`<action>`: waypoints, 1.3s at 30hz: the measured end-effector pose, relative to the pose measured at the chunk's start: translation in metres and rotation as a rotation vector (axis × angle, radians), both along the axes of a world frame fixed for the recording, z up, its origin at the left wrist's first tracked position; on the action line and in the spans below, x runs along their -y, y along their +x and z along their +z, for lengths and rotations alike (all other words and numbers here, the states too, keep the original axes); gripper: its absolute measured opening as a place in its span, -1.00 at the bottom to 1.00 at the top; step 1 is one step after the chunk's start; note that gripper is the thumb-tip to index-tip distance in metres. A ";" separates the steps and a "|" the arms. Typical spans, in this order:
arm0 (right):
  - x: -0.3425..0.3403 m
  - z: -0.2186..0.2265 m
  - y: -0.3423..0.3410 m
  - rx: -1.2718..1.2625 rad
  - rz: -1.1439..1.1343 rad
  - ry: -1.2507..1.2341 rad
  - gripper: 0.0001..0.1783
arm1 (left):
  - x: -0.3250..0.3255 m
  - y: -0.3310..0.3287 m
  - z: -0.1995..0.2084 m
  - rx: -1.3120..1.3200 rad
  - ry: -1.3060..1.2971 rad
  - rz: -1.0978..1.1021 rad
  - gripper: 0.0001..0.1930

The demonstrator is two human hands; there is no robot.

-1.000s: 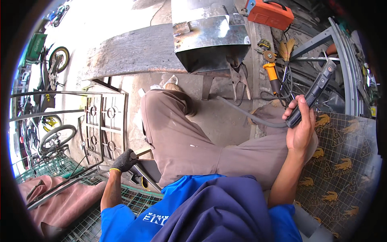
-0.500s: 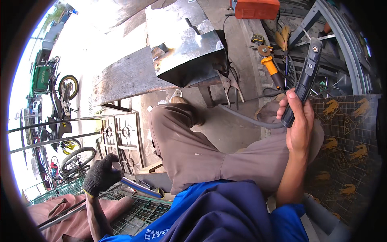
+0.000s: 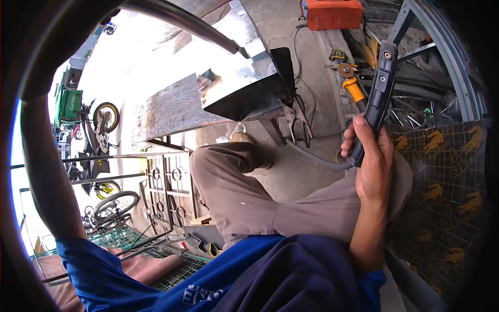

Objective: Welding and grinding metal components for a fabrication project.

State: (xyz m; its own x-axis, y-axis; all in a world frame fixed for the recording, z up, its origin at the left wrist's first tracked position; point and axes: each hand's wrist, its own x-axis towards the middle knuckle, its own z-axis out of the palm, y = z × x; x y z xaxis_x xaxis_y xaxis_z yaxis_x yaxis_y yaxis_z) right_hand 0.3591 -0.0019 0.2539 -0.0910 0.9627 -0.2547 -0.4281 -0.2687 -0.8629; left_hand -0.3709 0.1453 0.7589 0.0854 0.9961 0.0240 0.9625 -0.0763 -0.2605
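Black plastic fills my right hand (image 3: pixel 375 167): its fingers are clamped round the welding torch handle (image 3: pixel 376 98), held upright at right above my knee, tip clear of any metal, so I judge no welding is under way. My left hand is raised beyond view, fingers unseen; the orange box (image 3: pixel 332 12) far right stays shut, contents hidden.

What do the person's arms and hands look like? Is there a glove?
Both arms have short blue sleeves and bare forearms. The right hand has no glove. The left arm runs up out of the picture, so its hand is hidden.
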 end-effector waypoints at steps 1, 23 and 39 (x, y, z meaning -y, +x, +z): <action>-0.002 0.004 -0.001 0.064 -0.036 -0.019 -0.76 | -0.089 0.058 -0.084 0.058 0.022 -0.085 -0.69; -0.005 0.008 0.015 0.098 -0.095 -0.073 -0.75 | 0.007 0.512 -0.249 0.071 0.098 -0.380 -0.72; -0.005 0.008 0.012 0.104 -0.070 -0.075 -0.74 | 0.002 0.512 -0.251 0.053 0.106 -0.388 -0.72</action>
State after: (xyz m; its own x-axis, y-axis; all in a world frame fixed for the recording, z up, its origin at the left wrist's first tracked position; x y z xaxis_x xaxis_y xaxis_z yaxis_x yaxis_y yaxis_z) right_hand 0.3712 0.0036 0.2615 0.0065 0.9438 -0.3305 -0.3578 -0.3064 -0.8821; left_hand 0.1408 0.1431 0.5077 0.4507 0.8818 0.1391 0.8797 -0.4122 -0.2369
